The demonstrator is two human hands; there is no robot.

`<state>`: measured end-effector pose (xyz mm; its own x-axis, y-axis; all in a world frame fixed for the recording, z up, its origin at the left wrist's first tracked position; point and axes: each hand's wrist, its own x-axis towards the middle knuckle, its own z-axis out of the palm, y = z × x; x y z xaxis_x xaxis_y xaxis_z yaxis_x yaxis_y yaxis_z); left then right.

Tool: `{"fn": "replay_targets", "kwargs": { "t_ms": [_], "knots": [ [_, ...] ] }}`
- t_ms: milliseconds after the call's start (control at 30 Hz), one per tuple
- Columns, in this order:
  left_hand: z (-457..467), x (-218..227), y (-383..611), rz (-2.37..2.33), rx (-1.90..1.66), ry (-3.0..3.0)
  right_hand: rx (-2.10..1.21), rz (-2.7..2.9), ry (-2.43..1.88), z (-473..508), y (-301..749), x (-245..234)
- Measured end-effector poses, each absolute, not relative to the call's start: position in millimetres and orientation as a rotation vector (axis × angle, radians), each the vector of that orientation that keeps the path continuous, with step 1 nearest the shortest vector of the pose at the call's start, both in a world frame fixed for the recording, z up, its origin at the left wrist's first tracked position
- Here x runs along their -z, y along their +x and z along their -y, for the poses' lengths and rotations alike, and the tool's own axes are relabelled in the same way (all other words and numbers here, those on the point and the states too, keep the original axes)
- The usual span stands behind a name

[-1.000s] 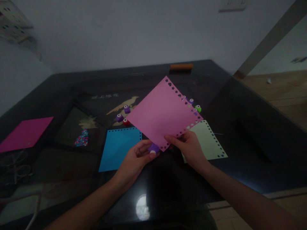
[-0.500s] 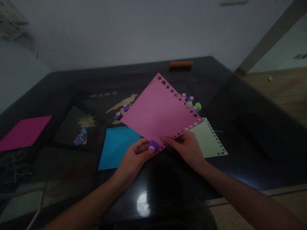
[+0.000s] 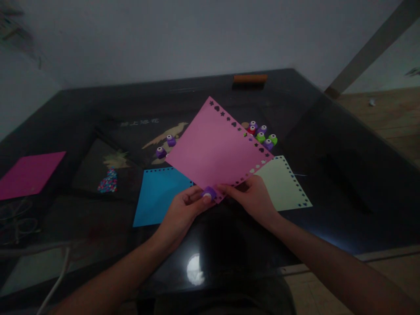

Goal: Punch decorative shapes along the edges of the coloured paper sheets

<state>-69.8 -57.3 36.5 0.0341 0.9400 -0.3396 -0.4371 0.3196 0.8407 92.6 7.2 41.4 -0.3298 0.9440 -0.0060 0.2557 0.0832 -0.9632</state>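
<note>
A pink sheet of paper (image 3: 213,148) is held up above the table, turned cornerwise. Star, heart and flower-like holes run along two of its edges. My left hand (image 3: 183,208) is closed around a small purple craft punch (image 3: 208,193), its thumb on the white button, at the sheet's near edge. My right hand (image 3: 252,197) pinches the same sheet near its lowest corner, just right of the punch. Beneath lie a blue sheet (image 3: 154,197) on the left and a pale green sheet (image 3: 284,183) on the right, both with punched edges.
Several purple, green and red punches (image 3: 262,135) stand behind the sheet to the right, and two purple ones (image 3: 166,146) to the left. A magenta sheet (image 3: 33,175), a pile of coloured bits (image 3: 108,181) and an orange-brown roll (image 3: 250,78) lie on the dark glossy table (image 3: 203,89).
The view has shifted slightly. The pink sheet has turned or tilted a little, uncovering more of the punches behind it. Both hands keep their grips, with the punch still at the near edge.
</note>
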Motion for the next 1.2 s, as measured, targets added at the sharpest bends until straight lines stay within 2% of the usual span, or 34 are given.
{"fn": "replay_targets", "kwargs": {
  "t_ms": [1200],
  "knots": [
    [59.3,-35.7,-69.4,-1.063,-1.149,0.637,-1.282,1.633,-1.194,-5.9,89.4,-40.4]
  ]
}}
